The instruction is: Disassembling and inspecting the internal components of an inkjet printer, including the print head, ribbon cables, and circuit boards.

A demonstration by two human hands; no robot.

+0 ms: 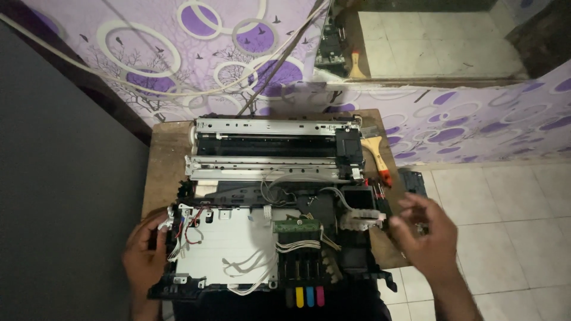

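Note:
An opened inkjet printer (pixel 238 244) with its cover off lies on a small wooden table (pixel 163 160). Its metal rail and carriage (pixel 348 145) sit at the back, with a green circuit board (pixel 295 226) and coloured ink tanks (pixel 306 295) at the front. My left hand (pixel 144 252) grips the printer's left front corner. My right hand (pixel 425 235) hovers just off the right side, fingers spread, near a white plastic part (pixel 361 217); it holds nothing that I can make out.
A paintbrush (pixel 376 151) with a pale handle and a red-handled tool (pixel 380 193) lie on the table's right edge. A mirror (pixel 440 41) hangs on the purple patterned wall behind. Cables run across the wall. White floor tiles (pixel 505 226) lie to the right.

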